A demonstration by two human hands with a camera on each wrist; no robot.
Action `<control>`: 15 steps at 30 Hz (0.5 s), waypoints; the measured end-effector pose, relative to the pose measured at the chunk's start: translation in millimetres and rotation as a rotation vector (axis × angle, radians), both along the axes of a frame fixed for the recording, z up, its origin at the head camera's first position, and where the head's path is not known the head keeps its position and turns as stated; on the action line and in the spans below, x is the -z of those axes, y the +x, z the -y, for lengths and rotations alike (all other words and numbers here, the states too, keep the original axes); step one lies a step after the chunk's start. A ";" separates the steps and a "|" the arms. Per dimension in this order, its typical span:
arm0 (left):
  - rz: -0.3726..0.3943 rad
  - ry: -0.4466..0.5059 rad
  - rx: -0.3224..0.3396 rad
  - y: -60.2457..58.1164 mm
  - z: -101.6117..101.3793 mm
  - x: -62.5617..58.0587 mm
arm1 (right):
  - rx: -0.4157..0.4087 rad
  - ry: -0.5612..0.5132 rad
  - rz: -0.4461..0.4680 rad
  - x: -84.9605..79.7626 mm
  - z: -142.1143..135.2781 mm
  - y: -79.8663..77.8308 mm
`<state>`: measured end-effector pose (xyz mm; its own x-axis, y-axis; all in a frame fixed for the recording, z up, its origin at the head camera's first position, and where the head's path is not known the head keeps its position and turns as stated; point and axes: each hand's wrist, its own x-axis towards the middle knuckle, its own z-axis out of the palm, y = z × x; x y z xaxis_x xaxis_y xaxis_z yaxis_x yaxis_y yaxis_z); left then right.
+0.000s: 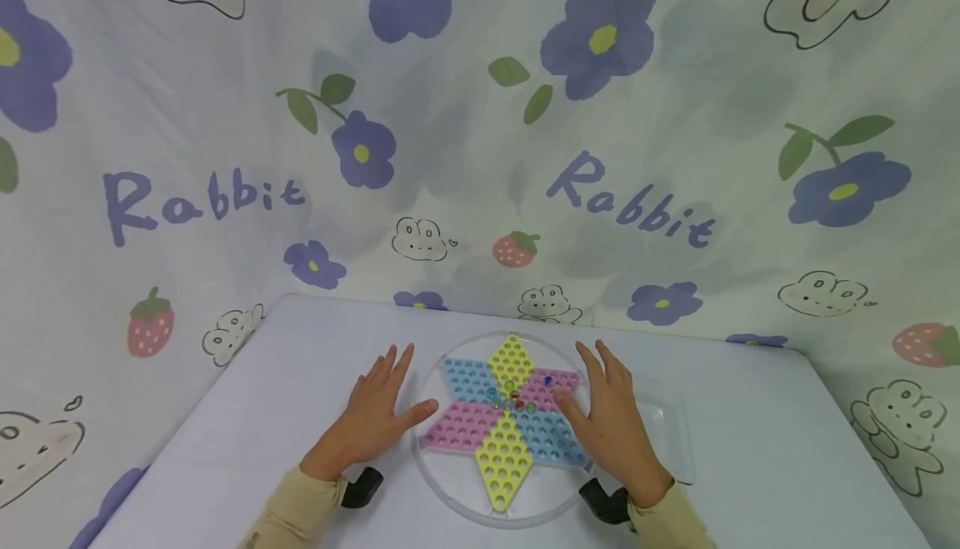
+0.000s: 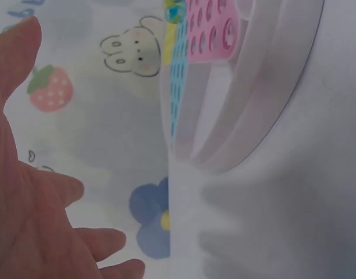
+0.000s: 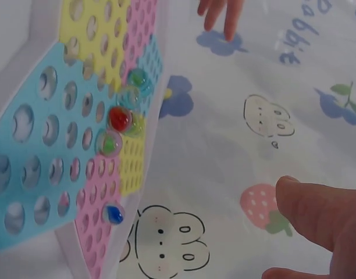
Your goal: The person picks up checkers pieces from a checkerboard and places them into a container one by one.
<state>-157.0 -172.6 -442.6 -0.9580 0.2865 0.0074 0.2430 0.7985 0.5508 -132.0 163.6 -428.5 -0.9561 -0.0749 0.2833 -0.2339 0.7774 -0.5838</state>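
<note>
Lower centre of the head frame: a Chinese checkers board [image 1: 504,453] lies flat on the white worktop [image 1: 247,416], its round base carrying a six-pointed star of yellow, pink and blue holed sections.
Marbles: a loose group [image 1: 513,403] sits around the middle of the star; the right wrist frame shows a red marble [image 3: 120,119] there among greenish and clear ones.
Blue marble: it rests apart from that group [image 1: 549,381], on the pink section at the star's upper right.
Left hand: just left of the board [image 1: 377,417], the grip is spread wide, fingers extended and thumb reaching over the board's left edge; in the left wrist frame the fingers are apart from the board.
Right hand: over the board's right edge [image 1: 609,420], the grip is likewise spread, with the thumb above the star's right side; in the right wrist frame the thumb is apart from the board.
Clear tray: a transparent rectangular piece [image 1: 681,449] lies right of the board, partly behind the right hand.
Sleeves: beige cuffs [image 1: 296,503] enter at the bottom edge, beside black wrist devices [image 1: 362,488].
Backdrop: pale fabric [image 1: 450,99] fills the upper frame, printed with purple flowers, strawberries, rabbits and the word "Rabbit".
</note>
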 end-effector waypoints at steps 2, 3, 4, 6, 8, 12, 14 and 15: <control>0.014 0.007 0.002 0.2 -1.2 2.0 | -0.004 -0.010 0.008 1.0 3.4 -0.9; 0.021 0.011 0.004 0.5 -1.7 3.0 | -0.007 -0.014 0.012 1.4 5.1 -1.4; 0.028 0.014 0.004 0.8 -2.1 3.9 | -0.009 -0.013 0.019 1.9 6.7 -1.8; 0.040 0.019 0.005 1.4 -2.9 5.7 | -0.018 -0.013 0.029 3.0 9.9 -2.7; 0.050 0.018 0.008 2.0 -3.5 7.8 | -0.027 -0.022 0.036 4.4 12.9 -3.8; 0.062 0.003 0.014 3.3 -4.6 11.6 | -0.044 -0.023 0.039 8.4 18.5 -5.4; 0.069 0.000 0.020 4.1 -5.3 13.0 | -0.048 -0.022 0.039 10.4 21.4 -5.6; 0.075 0.003 0.022 4.5 -5.8 13.5 | -0.049 -0.020 0.040 11.4 23.0 -5.4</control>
<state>-152.5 -166.8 -456.0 -0.9494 0.3077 -0.0630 0.2187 0.7916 0.5706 -137.4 140.6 -439.9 -0.9620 -0.1168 0.2468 -0.2477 0.7536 -0.6089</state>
